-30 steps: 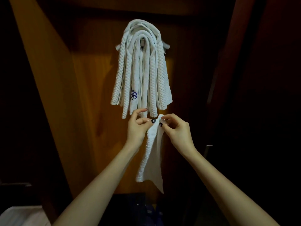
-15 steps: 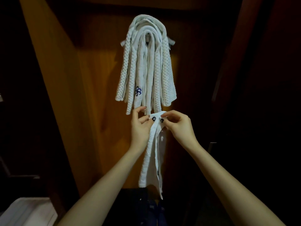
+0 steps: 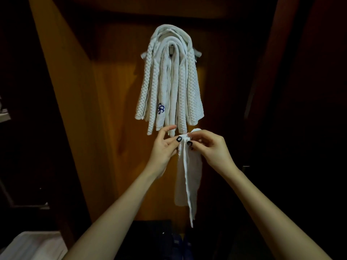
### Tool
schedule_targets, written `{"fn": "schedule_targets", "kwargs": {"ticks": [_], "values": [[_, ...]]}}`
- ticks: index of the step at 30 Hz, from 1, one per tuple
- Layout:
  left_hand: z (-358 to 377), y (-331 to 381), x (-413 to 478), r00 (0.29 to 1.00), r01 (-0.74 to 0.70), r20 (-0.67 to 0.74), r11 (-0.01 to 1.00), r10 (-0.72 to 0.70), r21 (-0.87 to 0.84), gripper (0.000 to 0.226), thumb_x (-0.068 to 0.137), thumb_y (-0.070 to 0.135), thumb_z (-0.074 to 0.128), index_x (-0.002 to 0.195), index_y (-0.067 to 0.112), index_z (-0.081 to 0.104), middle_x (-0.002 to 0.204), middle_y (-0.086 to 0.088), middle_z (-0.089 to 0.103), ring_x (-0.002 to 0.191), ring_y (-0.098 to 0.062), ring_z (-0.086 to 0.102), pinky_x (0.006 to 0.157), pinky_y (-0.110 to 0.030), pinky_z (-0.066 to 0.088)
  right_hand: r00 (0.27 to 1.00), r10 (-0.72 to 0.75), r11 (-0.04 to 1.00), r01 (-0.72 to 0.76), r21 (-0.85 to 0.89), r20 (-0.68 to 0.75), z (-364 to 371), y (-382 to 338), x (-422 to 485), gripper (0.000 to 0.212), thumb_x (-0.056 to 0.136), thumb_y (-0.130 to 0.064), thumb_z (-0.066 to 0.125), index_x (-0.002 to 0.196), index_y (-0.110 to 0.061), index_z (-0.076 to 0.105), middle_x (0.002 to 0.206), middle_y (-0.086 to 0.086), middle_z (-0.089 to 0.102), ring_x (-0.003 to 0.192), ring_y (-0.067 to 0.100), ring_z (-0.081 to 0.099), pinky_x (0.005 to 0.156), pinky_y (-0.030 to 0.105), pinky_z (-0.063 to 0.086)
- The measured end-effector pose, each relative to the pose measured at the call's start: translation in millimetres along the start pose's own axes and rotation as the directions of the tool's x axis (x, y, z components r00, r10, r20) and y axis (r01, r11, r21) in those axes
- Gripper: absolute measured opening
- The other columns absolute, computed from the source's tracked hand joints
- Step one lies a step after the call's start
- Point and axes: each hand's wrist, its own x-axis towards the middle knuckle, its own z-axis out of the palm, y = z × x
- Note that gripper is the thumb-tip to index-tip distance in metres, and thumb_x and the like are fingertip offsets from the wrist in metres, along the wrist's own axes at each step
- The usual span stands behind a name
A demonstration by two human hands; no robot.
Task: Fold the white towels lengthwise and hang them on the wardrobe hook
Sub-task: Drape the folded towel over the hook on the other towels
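dim wardrobe interior, orange-brown wood back panel [image 3: 116,109], darker door panels left and right. bundle of folded white towels [image 3: 170,81] draped over the hook [image 3: 171,49], far centre. just below it, left hand [image 3: 164,147] and right hand [image 3: 208,147] each pinch the top of a narrow white towel [image 3: 187,177] with thumb and fingers curled; it hangs down between the forearms. pale surface [image 3: 32,246] near left.

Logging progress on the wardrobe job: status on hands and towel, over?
Top of the narrow folded white towel pinched by left hand and right hand. Not yet hung; it dangles below the white waffle towels draped over the grey hook. Hook crowded.
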Motion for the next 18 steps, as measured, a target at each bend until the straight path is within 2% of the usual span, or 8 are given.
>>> {"fn": "schedule_targets", "kwargs": {"ticks": [3,6,8,11,13,15,18], "values": [[1,2,-2,0.999,-0.001,-0.035,1.0,0.0,-0.009,0.031,0.091,0.005,0.06,0.116,0.021,0.051,0.094,-0.005,0.075,0.074,-0.008,0.07,0.058,-0.013,0.05,0.995,-0.098,0.986,0.102,-0.133,0.035,-1,-6,1,0.016,0.084,-0.002,0.07,0.098,-0.01,0.072,0.091,-0.006,0.07,0.083,0.008,0.066,0.076,0.032,0.056],[1,7,-2,0.998,0.008,-0.058,1.0,-0.008,-0.002,0.029,0.09,0.004,0.061,0.112,0.022,0.053,0.089,-0.004,0.075,0.068,-0.006,0.068,0.054,-0.013,0.048,0.98,-0.183,0.954,0.195,-0.227,0.075,-3,-11,4,0.013,0.084,0.0,0.07,0.095,-0.005,0.07,0.089,0.001,0.07,0.081,0.009,0.067,0.073,0.031,0.056],[-1,10,-4,1.0,0.011,-0.013,1.0,-0.011,-0.01,0.031,0.087,0.01,0.065,0.113,0.023,0.054,0.085,-0.005,0.074,0.063,-0.005,0.062,0.052,-0.013,0.045,0.974,-0.209,0.935,0.226,-0.273,0.092,-6,-14,6,0.012,0.084,0.002,0.07,0.092,-0.006,0.069,0.085,0.0,0.068,0.076,0.009,0.066,0.069,0.031,0.055],[-3,13,-7,0.996,0.014,0.086,1.0,-0.012,-0.018,0.036,0.081,0.021,0.069,0.115,0.028,0.059,0.085,-0.014,0.065,0.064,-0.016,0.051,0.056,-0.018,0.041,0.972,-0.217,0.922,0.233,-0.31,0.088,-7,-17,7,0.011,0.084,0.001,0.07,0.09,-0.007,0.067,0.082,-0.007,0.064,0.074,0.003,0.063,0.067,0.024,0.053],[-3,14,-7,0.998,-0.007,0.057,1.0,0.006,0.004,0.032,0.085,0.017,0.068,0.113,0.029,0.06,0.084,-0.014,0.064,0.062,-0.014,0.048,0.054,-0.018,0.038,0.977,-0.201,0.93,0.215,-0.298,0.078,-6,-19,7,0.011,0.083,0.001,0.07,0.09,-0.007,0.067,0.081,-0.008,0.063,0.075,0.002,0.062,0.068,0.024,0.052],[-3,13,-5,1.0,-0.029,0.001,0.998,0.029,0.048,0.029,0.089,0.009,0.063,0.111,0.027,0.058,0.08,-0.005,0.071,0.055,-0.007,0.047,0.05,-0.016,0.037,0.978,-0.194,0.936,0.208,-0.285,0.076,-3,-20,6,0.009,0.083,0.001,0.07,0.089,-0.005,0.068,0.082,-0.002,0.065,0.076,0.007,0.062,0.069,0.027,0.052],[-3,13,-4,0.998,-0.067,-0.011,0.989,0.069,0.13,0.032,0.091,0.007,0.062,0.11,0.031,0.056,0.082,-0.003,0.074,0.06,-0.017,0.048,0.056,-0.026,0.038,0.983,-0.174,0.948,0.182,-0.261,0.055,1,-22,7,0.006,0.083,-0.003,0.072,0.088,-0.004,0.07,0.081,0.005,0.063,0.075,0.018,0.059,0.069,0.034,0.05]]}}
